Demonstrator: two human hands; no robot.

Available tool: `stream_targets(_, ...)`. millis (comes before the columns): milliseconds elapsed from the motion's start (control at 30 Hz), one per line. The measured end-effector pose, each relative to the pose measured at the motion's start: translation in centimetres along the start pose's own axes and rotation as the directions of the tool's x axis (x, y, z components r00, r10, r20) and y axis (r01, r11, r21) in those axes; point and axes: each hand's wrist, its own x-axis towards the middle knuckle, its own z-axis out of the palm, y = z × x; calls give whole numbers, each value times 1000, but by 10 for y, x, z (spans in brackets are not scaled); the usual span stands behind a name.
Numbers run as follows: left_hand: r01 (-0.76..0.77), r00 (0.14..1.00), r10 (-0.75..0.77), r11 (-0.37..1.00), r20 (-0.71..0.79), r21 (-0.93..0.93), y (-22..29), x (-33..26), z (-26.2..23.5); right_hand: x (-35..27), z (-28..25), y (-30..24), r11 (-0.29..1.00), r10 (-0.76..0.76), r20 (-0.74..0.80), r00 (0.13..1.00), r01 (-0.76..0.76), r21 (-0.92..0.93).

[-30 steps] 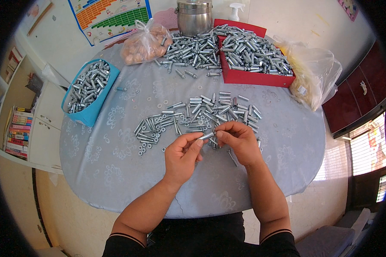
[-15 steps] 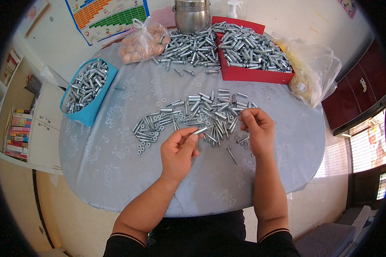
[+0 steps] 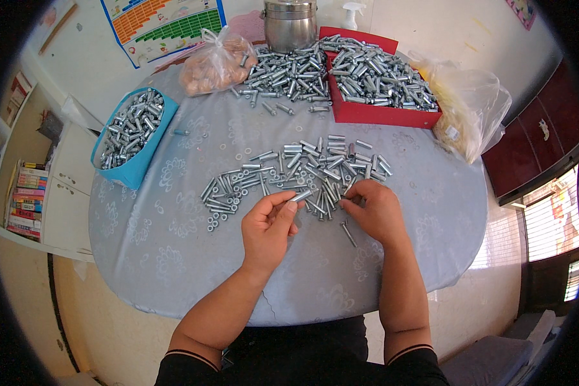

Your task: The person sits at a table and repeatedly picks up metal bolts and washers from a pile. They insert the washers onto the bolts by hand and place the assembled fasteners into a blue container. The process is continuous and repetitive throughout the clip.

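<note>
Left hand (image 3: 271, 222) pinches metal sleeve (image 3: 300, 195) above surface (image 3: 174, 244). Right hand (image 3: 374, 209) fingers closed on loose bolts (image 3: 309, 168) (exact piece indistinguishable).

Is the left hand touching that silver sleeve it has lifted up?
Touching. The head view shows the left hand pinching one silver sleeve between thumb and fingertips, above the table.

Bare cloth (image 3: 174, 257) lies open left and near. Ahead, the bolt pile (image 3: 296, 170) blocks; red tray (image 3: 379, 112) and blue bin (image 3: 135, 170) flank.
</note>
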Motion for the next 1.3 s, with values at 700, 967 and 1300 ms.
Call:
stream_targets(700, -19, 999, 20, 1000, -39, 8, 3, 0, 3, 18, 16, 14, 974, -114, -236, 965, 61, -220)
stream_targets(967, -3, 1000, 4, 1000, -30, 17, 0, -1, 2, 23, 24, 16, 945, -80, -188, 979, 14, -327)
stream_targets(1300, 39, 999, -38, 999, -3, 29, 0, -1, 2, 8, 20, -13, 849, 164, -46, 985, -117, 515)
